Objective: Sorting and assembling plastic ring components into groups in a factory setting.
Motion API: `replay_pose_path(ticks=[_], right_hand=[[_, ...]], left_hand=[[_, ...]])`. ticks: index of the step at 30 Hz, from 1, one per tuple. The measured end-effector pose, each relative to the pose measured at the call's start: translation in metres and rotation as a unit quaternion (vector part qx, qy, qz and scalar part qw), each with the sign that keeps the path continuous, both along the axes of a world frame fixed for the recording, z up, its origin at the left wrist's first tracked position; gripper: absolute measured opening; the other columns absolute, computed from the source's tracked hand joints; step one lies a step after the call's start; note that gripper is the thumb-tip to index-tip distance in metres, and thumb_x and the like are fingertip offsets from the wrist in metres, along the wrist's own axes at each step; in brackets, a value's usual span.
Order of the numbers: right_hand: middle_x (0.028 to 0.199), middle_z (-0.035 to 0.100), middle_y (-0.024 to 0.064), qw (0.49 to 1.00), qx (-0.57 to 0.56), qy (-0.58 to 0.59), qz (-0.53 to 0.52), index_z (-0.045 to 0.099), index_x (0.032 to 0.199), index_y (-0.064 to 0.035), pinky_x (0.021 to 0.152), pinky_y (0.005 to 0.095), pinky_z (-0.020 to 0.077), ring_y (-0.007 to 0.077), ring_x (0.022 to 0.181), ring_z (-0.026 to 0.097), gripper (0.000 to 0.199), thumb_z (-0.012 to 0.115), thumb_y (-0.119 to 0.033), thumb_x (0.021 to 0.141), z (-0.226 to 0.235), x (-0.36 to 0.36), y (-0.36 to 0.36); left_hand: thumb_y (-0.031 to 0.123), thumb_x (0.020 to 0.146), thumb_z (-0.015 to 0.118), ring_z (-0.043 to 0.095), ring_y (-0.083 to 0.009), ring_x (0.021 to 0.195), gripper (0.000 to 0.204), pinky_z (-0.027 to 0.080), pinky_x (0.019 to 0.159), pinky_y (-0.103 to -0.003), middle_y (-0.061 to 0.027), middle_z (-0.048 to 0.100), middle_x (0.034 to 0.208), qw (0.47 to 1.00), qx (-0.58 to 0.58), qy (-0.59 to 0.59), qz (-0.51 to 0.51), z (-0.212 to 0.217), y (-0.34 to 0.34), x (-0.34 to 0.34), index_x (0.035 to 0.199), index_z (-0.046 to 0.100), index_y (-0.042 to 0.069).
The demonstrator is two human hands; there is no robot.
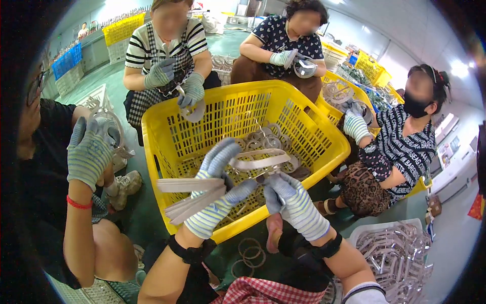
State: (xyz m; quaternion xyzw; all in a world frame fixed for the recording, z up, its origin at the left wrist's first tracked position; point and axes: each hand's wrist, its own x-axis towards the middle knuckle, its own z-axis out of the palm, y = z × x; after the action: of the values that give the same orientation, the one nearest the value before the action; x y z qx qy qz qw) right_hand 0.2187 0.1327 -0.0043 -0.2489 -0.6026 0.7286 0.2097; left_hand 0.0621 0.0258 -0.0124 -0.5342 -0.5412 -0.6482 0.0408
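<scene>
My left hand (pixel 217 190), in a striped glove, is closed around several flat pale grey strips (pixel 190 185) that stick out to its left. Its upper fingers stretch up, and its thumb reaches toward my right hand. My right hand (pixel 298 205), gloved alike, pinches the near end of a curved pale grey band (pixel 259 161) between thumb and fingers. A small dark spot shows where the fingertips of both hands come close. Both hands are above the near part of a large yellow plastic basket (pixel 238 229), which holds loose grey rings and bands (pixel 273 137).
Co-workers in gloves sit around the basket; one gloved hand (pixel 91 152) is raised at left. A white bin of metallic-looking strips (pixel 395 258) stands at lower right. Several thin rings (pixel 251 252) lie on the green floor. Another yellow basket (pixel 331 81) stands behind at right.
</scene>
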Motion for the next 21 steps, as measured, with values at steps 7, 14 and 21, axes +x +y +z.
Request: replay_pose_path(ticks=[7,14,21], right_hand=[[0.063,0.048,-0.0032,0.995,-0.087,0.023,0.046,0.061,0.103,-0.0042,0.047,0.0211,0.0321,0.0065,0.051,0.042,0.042,0.055,-0.044,0.091,-0.001,0.000,0.002],[0.064,0.047,-0.0036,0.992,-0.101,0.042,0.062,0.060,0.106,-0.0027,0.046,0.0216,0.0337,0.0061,0.052,0.042,0.048,0.055,-0.047,0.091,-0.002,0.001,0.004],[0.065,0.051,-0.0031,0.995,-0.092,0.027,0.018,0.061,0.102,-0.0035,0.048,0.0213,0.0368,0.0070,0.052,0.047,0.040,0.058,-0.042,0.090,-0.003,-0.006,0.000]], left_hand=[[0.020,0.068,0.080,0.044,-0.0063,0.069,0.067,0.043,0.063,-0.022,-0.0057,0.050,0.127,0.996,-0.081,0.027,0.027,-0.006,0.000,-0.013,0.128,0.051,0.009],[0.017,0.070,0.081,0.048,-0.0084,0.071,0.045,0.042,0.063,-0.023,0.0009,0.056,0.086,0.990,-0.135,-0.044,-0.023,0.006,-0.007,-0.011,0.108,0.059,0.007],[0.014,0.073,0.076,0.056,-0.0171,0.072,0.028,0.047,0.065,-0.028,-0.0058,0.059,0.082,0.989,-0.122,-0.087,-0.008,0.002,-0.003,-0.007,0.097,0.062,0.006]])
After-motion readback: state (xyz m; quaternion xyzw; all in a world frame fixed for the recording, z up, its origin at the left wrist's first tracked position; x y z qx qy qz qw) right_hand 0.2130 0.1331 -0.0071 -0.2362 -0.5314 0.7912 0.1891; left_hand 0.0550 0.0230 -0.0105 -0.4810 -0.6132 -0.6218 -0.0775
